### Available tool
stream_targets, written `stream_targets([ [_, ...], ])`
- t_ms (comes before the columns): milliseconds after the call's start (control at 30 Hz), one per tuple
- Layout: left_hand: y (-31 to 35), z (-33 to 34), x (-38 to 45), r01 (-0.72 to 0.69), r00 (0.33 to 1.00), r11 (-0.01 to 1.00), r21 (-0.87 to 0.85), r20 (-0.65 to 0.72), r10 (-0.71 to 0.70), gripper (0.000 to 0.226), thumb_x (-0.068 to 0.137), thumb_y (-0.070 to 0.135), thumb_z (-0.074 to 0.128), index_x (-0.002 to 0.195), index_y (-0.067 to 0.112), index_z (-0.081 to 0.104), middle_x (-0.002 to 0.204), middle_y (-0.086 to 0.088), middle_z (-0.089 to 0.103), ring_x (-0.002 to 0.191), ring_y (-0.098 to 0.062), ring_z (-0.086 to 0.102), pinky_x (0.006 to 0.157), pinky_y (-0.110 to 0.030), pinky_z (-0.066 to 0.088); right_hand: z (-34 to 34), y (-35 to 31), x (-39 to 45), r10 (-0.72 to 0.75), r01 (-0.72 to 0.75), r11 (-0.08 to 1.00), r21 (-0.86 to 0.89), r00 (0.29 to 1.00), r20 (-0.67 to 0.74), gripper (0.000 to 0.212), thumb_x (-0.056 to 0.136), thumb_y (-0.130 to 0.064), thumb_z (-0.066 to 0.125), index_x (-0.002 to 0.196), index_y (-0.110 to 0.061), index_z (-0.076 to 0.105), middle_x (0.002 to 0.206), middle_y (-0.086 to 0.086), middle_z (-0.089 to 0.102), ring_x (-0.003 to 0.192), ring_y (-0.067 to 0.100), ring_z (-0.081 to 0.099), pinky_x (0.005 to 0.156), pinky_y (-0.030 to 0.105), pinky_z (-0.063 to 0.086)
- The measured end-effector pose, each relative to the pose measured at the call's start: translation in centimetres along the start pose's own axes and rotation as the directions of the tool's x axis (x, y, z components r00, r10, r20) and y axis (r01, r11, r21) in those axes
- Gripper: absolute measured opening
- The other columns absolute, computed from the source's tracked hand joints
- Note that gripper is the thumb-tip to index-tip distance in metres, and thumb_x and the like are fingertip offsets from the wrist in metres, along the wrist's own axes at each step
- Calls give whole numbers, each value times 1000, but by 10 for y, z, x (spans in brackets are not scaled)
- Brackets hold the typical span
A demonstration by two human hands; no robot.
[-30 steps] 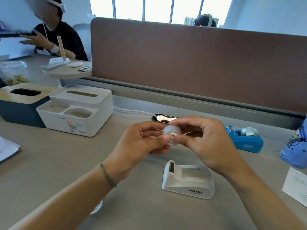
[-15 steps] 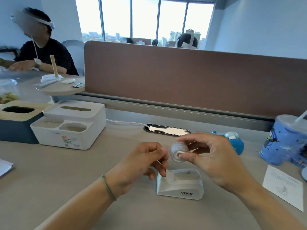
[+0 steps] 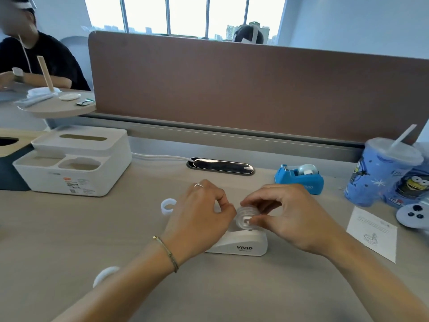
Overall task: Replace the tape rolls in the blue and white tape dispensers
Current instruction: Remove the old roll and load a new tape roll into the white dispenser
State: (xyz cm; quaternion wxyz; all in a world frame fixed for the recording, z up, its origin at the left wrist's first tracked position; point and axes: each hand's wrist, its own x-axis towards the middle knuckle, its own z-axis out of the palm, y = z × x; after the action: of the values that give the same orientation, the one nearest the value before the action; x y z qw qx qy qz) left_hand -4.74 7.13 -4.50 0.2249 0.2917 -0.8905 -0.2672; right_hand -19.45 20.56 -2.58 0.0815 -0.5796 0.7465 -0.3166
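Note:
The white tape dispenser marked VIVID sits on the desk in front of me. My right hand pinches a clear tape roll on its hub just above the dispenser's slot. My left hand is curled against the dispenser's front end, fingers closed beside the roll; what it grips is hidden. The blue tape dispenser, with a roll in it, stands behind to the right. One white tape ring lies left of my left hand, another sits by my left forearm.
A white desk organiser stands at the left. A blue cartoon cup with a straw stands at the right, a paper slip in front of it. A brown partition closes the back. Another person sits at far left.
Both hands have lowered with the clear roll from mid-air to just above the white dispenser's slot. My view has shifted, bringing the two white rings and the cup into sight.

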Motion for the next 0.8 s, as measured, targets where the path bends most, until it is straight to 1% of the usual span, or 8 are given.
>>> stream_targets([
  [133,-3,0,-3,-34,999,999,22,31,33,21,88,37,59,73,25,66,106,16,62,106,-5,52,73,-8,30,3,4,-4,-27,29,997,-73,999,32,28,80,-27,80,107,-33,74,97,-24,70,98,2,62,84,20,51],
  [267,-3,2,-6,-54,997,998,42,55,51,19,89,37,59,78,26,68,110,16,62,110,-5,51,81,-18,33,6,9,-4,-33,40,986,-161,999,41,26,82,-36,76,108,-35,73,100,-27,68,102,-2,56,85,15,48],
  [333,-1,3,-7,-62,997,997,51,59,59,19,90,38,57,79,26,68,111,16,63,110,-5,51,82,-20,35,6,14,-4,-4,9,996,-84,999,54,20,83,-35,75,104,-34,75,97,-25,69,101,-1,58,83,16,50],
  [433,-1,2,-7,-57,997,998,40,61,54,20,90,39,57,79,26,68,110,16,63,108,-5,52,84,-21,41,10,23,-2,88,-89,985,149,996,13,7,86,-26,74,89,-31,78,91,-19,72,94,5,65,81,18,54],
  [533,1,0,-8,-50,997,998,39,63,48,21,90,40,57,79,26,69,110,16,64,103,-5,55,85,-25,46,21,33,-2,195,-180,921,345,981,-9,17,85,-13,75,84,-30,76,90,-16,74,90,6,68,81,20,56],
  [600,2,-1,-8,-51,997,998,45,65,48,21,90,40,57,79,26,69,110,15,65,102,-5,56,86,-27,48,28,39,-3,254,-230,867,441,967,5,23,84,-9,75,86,-32,77,93,-14,76,94,8,69,84,24,58],
  [700,2,-2,-8,-53,997,997,50,58,50,20,90,39,56,79,26,68,110,15,66,102,-4,57,85,-22,46,32,41,-4,288,-269,843,466,957,32,26,84,-8,75,85,-34,79,95,-13,77,95,7,68,86,27,57],
  [800,2,-3,-8,-54,997,997,46,50,52,20,90,37,57,79,26,68,109,15,66,101,-4,57,78,-4,36,29,40,-2,256,-243,884,399,966,20,21,84,-13,76,89,-33,78,94,-15,76,91,5,68,84,25,57],
])
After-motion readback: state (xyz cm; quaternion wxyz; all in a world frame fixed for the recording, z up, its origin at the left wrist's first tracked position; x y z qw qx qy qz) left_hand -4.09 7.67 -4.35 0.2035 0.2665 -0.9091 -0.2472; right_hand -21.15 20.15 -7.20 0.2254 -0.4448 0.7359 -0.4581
